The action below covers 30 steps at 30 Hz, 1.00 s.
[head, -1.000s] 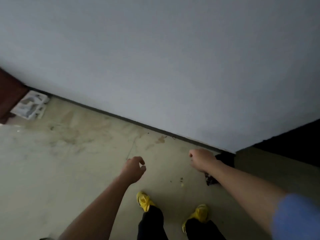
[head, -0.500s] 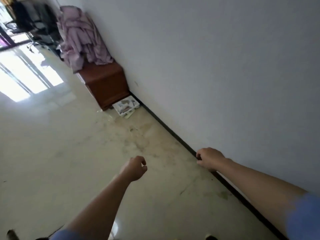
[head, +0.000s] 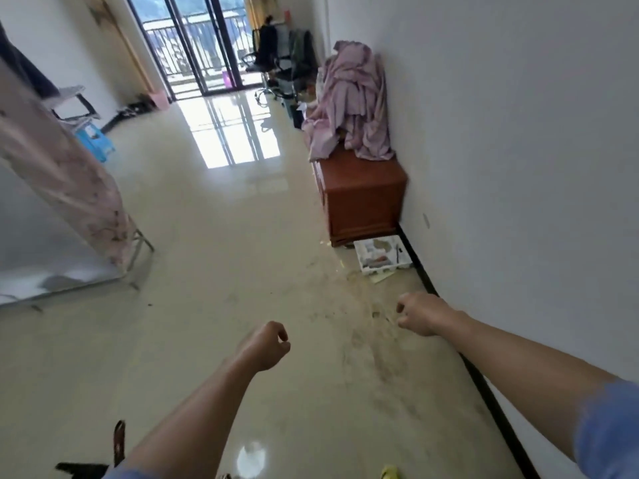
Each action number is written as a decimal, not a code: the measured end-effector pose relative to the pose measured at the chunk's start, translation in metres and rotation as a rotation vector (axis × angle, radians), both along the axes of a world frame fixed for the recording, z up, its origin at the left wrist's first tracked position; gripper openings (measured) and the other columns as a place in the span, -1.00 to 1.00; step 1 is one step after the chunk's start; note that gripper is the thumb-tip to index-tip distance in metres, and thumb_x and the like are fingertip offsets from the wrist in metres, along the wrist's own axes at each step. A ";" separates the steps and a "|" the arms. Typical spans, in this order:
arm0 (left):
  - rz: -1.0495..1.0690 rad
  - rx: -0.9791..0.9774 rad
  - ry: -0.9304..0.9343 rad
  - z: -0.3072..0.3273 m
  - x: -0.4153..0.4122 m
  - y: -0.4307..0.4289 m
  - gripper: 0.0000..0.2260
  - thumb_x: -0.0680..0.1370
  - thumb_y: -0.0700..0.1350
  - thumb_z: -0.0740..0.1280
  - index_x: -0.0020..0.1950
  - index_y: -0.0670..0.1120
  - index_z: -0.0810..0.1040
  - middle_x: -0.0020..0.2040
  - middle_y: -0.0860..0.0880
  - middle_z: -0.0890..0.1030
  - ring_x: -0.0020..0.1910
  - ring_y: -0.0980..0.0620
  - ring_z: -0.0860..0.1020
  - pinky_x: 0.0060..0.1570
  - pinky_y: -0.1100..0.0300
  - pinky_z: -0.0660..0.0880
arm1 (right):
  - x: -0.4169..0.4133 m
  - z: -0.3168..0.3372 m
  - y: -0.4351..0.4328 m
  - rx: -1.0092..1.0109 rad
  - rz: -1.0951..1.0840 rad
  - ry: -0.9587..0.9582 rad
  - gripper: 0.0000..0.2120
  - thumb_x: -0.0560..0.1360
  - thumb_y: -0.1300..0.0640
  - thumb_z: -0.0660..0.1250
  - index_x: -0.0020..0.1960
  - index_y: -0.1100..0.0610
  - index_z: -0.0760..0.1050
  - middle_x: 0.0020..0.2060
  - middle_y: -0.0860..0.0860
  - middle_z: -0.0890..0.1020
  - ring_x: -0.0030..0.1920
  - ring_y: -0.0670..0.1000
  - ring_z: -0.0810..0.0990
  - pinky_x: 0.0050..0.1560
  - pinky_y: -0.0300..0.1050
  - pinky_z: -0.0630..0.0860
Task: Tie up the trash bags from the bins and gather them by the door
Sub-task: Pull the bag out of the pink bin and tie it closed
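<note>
Both our hands are out in front, empty: left hand [head: 264, 345] and right hand [head: 420, 318] each curled into a loose fist over the glossy floor [head: 214, 236]. No trash bag in view that we can make out, just a wooden cabinet [head: 363, 195] piled with pink bedding [head: 352, 102] along the right wall, and a white tray [head: 382, 254] beside it.

Daylight is streaming through the balcony doors [head: 193, 46], glaring off the glossy floor [head: 235, 140]; edges are bending, slightly blurring.
</note>
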<state>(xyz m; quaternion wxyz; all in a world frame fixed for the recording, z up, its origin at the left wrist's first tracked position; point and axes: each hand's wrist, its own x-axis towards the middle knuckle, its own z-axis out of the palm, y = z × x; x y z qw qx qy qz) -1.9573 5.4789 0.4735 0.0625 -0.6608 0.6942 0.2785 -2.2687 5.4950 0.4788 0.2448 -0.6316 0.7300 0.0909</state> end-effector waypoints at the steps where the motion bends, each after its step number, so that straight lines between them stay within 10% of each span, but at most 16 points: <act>1: 0.036 0.007 0.002 0.003 0.008 -0.019 -0.78 0.53 -0.01 0.32 0.12 -0.04 0.58 0.06 -0.12 0.65 0.01 -0.11 0.61 -0.04 0.17 0.49 | 0.009 0.002 -0.031 0.009 0.019 -0.004 -0.64 0.52 -0.03 0.32 0.27 0.06 0.49 0.21 0.07 0.57 0.15 0.09 0.56 0.13 -0.06 0.53; 30: 0.818 0.021 0.036 0.033 0.538 -0.397 -0.74 0.53 -0.07 0.29 0.18 -0.10 0.59 0.17 -0.14 0.63 0.16 -0.09 0.57 0.12 0.15 0.47 | 0.636 0.009 -0.640 -0.035 0.887 -0.021 -0.64 0.52 -0.09 0.30 0.27 -0.01 0.47 0.17 0.00 0.57 0.16 0.06 0.54 0.10 -0.11 0.49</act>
